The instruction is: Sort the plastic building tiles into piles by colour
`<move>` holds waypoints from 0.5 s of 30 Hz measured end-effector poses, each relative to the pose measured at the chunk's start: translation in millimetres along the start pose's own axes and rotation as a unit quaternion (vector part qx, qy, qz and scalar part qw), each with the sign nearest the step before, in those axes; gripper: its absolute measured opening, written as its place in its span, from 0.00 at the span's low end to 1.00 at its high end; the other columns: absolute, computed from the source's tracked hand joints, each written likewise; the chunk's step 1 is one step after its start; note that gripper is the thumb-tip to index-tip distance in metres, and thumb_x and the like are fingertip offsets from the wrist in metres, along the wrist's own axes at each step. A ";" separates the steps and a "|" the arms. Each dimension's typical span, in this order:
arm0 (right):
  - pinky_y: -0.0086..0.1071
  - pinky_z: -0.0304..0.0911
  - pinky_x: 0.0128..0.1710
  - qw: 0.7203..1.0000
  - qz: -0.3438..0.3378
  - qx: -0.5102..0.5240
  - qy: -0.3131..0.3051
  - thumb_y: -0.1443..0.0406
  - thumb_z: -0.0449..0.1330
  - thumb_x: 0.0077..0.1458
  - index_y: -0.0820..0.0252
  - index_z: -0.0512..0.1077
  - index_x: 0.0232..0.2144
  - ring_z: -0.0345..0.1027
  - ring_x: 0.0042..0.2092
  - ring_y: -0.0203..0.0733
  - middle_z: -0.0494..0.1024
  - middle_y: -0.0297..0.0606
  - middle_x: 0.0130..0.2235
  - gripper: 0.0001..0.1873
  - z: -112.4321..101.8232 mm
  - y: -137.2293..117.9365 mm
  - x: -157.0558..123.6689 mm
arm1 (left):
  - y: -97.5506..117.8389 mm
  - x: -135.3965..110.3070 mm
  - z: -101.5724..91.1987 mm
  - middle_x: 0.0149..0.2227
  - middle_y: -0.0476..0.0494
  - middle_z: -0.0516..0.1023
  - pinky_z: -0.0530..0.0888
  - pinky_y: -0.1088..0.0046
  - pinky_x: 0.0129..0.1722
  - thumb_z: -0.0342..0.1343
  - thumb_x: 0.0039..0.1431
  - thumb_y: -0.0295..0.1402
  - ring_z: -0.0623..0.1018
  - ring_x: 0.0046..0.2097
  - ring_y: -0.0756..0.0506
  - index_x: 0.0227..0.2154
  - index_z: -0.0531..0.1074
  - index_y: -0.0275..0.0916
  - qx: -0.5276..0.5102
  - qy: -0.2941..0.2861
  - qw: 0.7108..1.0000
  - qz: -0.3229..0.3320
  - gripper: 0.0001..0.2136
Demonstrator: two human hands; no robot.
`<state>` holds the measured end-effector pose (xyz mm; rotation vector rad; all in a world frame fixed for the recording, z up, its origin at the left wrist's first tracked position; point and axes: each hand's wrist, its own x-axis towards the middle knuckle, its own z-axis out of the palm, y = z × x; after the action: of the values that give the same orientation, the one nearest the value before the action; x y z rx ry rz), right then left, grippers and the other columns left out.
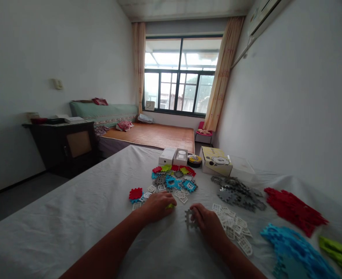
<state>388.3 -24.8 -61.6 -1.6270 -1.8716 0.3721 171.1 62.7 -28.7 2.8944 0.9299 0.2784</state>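
My left hand (158, 204) rests on the white table cloth (80, 217), fingers curled over a yellow-green puzzle tile (171, 206) that shows only at its edge. My right hand (206, 222) is closed on a grey interlocking tile (189, 218), held at its right side. Just beyond both hands lies a joined patch of coloured tiles (174, 179) in red, green, blue and grey, with small white tiles (183, 196) scattered around it. A red tile (135, 193) on a blue one lies left of my left hand.
To the right lie piles of grey tiles (238, 192), white tiles (234, 226), red tiles (293, 209), blue tiles (295, 248) and green tiles (339, 254). Boxes (215, 161) and a tape roll (194, 159) stand at the table's far edge. A bed and dark cabinet (63, 145) are behind.
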 end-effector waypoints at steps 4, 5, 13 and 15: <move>0.31 0.62 0.46 0.999 -0.032 -0.005 0.030 0.62 0.47 0.61 0.56 0.72 0.43 0.71 0.45 0.41 0.77 0.40 0.43 0.16 -1.3 4.7 1.2 | -1.4 1.3 4.0 0.40 0.48 0.76 0.68 0.74 0.39 0.54 0.57 0.33 0.73 0.44 0.45 0.37 0.73 0.46 -0.007 0.003 1.000 0.003 0.07; 0.32 0.61 0.48 0.999 -0.038 -0.016 0.029 0.62 0.47 0.60 0.56 0.72 0.44 0.69 0.47 0.42 0.76 0.41 0.45 0.16 -1.9 3.9 0.8 | -2.0 1.4 4.4 0.40 0.48 0.76 0.68 0.74 0.39 0.53 0.57 0.32 0.73 0.44 0.45 0.37 0.74 0.46 -0.010 0.005 1.000 0.002 0.07; 0.38 0.57 0.53 0.990 -0.065 -0.067 -0.101 0.59 0.62 0.47 0.53 0.70 0.50 0.62 0.53 0.47 0.73 0.38 0.51 0.25 -9.6 -7.6 -7.2 | -5.1 -0.5 0.2 0.41 0.48 0.77 0.68 0.74 0.40 0.53 0.57 0.32 0.74 0.45 0.45 0.38 0.74 0.46 -0.018 0.003 1.000 0.001 0.08; 0.37 0.57 0.52 0.989 -0.080 -0.049 -0.118 0.61 0.62 0.47 0.53 0.70 0.50 0.62 0.53 0.46 0.73 0.38 0.51 0.24 -11.6 -7.6 -7.1 | -6.0 -0.9 1.4 0.41 0.48 0.77 0.68 0.74 0.39 0.53 0.57 0.32 0.74 0.44 0.45 0.38 0.74 0.46 -0.022 0.009 1.000 0.000 0.08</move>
<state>389.8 -35.3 -50.2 -1.5373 -2.2140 0.4246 167.3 67.0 -31.0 2.8570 0.9156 0.3223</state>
